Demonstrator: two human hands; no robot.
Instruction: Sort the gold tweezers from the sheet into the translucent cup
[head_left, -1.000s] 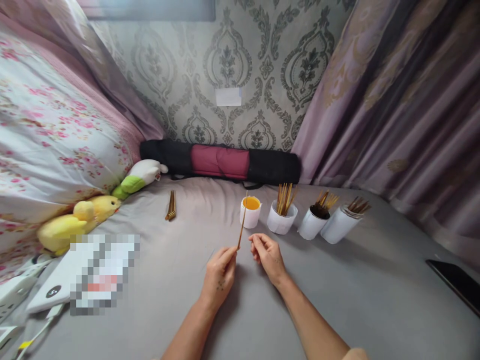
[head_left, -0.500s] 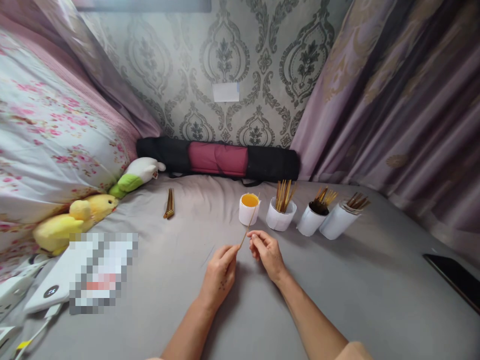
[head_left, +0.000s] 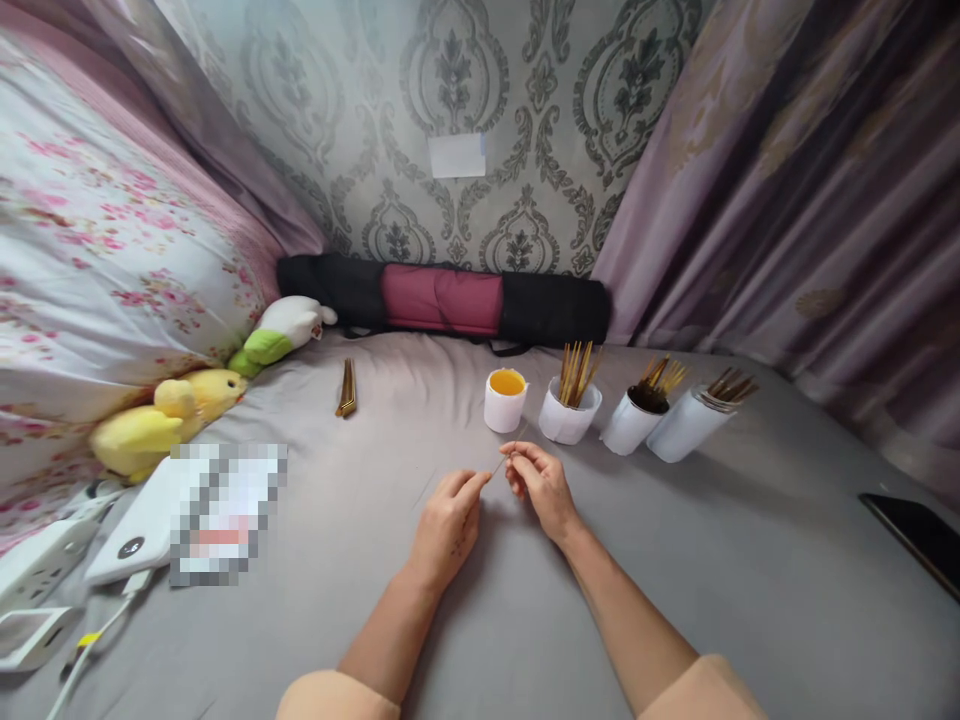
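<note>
A thin brown stick [head_left: 500,465] slants up and away between my two hands. My left hand [head_left: 450,525] is closed, pinching its near end between thumb and forefinger. My right hand [head_left: 541,490] has thumb and fingertips bent together around the stick farther up; the upper end shows only faintly. Just beyond the hands stands a white cup with an orange inside [head_left: 505,412]. To its right are a wide white cup [head_left: 566,424] and a white cup with a dark inside [head_left: 626,428], both holding several thin sticks. A tilted white cylinder [head_left: 681,430] holds darker sticks.
Folded gold-coloured strips [head_left: 346,390] lie on the grey sheet [head_left: 360,620]. At left are plush toys [head_left: 142,440], a white power bank [head_left: 142,530] with a cable and a power strip [head_left: 45,560]. A black-and-red bag [head_left: 442,300] lies along the wall; a phone [head_left: 915,540] is at right.
My right hand's fingertips have closed in around the stick, which shows less length above them. The view has tilted down slightly; the cups stand as before.
</note>
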